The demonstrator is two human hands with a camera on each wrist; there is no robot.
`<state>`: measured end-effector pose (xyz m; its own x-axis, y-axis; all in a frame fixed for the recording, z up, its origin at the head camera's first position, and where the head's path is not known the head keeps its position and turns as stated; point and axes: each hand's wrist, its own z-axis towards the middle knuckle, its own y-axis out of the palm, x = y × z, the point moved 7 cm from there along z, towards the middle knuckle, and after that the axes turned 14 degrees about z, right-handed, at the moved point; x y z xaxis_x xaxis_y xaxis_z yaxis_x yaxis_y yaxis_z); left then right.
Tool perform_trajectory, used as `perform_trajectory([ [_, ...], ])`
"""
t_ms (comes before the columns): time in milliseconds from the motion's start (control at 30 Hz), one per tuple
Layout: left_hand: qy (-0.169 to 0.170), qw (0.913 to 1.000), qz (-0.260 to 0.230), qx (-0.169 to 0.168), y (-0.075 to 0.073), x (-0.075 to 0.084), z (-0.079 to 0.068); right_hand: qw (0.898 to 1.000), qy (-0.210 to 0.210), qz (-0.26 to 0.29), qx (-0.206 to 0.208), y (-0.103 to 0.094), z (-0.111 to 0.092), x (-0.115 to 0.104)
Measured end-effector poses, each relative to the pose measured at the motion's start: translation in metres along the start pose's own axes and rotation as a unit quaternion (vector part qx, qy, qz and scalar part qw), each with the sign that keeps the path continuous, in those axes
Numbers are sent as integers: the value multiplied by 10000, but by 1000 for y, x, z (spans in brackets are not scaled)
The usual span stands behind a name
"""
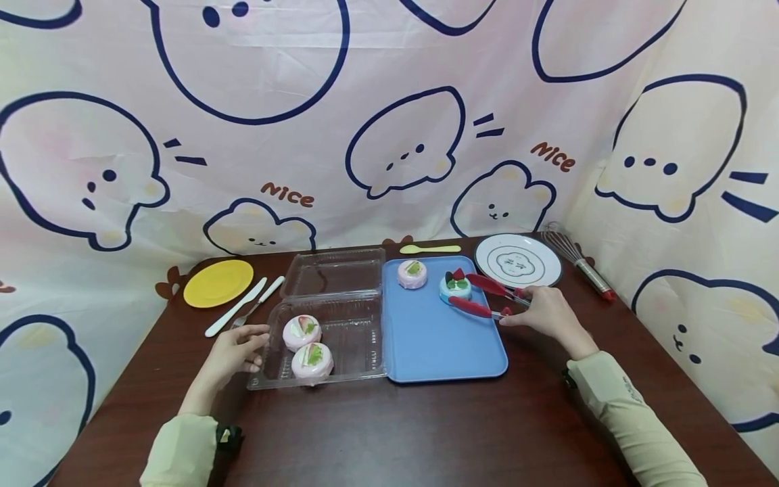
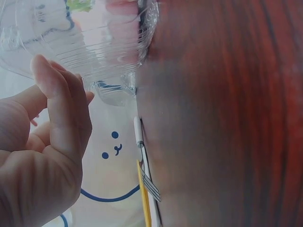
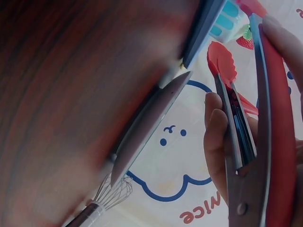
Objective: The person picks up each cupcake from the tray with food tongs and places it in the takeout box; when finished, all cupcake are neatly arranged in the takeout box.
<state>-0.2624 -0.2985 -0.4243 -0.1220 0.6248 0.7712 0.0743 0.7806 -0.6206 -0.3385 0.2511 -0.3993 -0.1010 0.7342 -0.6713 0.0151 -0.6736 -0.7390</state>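
My right hand [image 1: 552,316] grips metal tongs [image 3: 246,142] with red tips, over the right edge of a blue tray [image 1: 438,345]. The tong tips are spread, one on each side of a blue-and-white toy cake [image 1: 455,287] topped with a strawberry. Farther left on the tray sits a pink toy cake [image 1: 412,274]. My left hand [image 1: 226,357] is at the left rim of a clear hinged plastic box [image 1: 356,338], its fingertips right at the edge and loosely bent. Inside that box are two pink toy cakes [image 1: 312,362] with green and white tops; its lid [image 1: 335,272] lies back.
A yellow plate [image 1: 218,284], a white knife [image 1: 236,307] and a fork [image 1: 258,302] lie at the left. Behind the tray is a yellow spoon [image 1: 429,249]. At the back right are a white plate [image 1: 518,261] and a whisk [image 1: 578,261]. Printed cloth hangs behind the table.
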Motion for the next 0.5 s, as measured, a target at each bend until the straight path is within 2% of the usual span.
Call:
perform_trajectory([
  [500, 12, 10000, -27, -26, 0, -2, 1, 9997, -131, -164, 90, 4, 1, -1],
])
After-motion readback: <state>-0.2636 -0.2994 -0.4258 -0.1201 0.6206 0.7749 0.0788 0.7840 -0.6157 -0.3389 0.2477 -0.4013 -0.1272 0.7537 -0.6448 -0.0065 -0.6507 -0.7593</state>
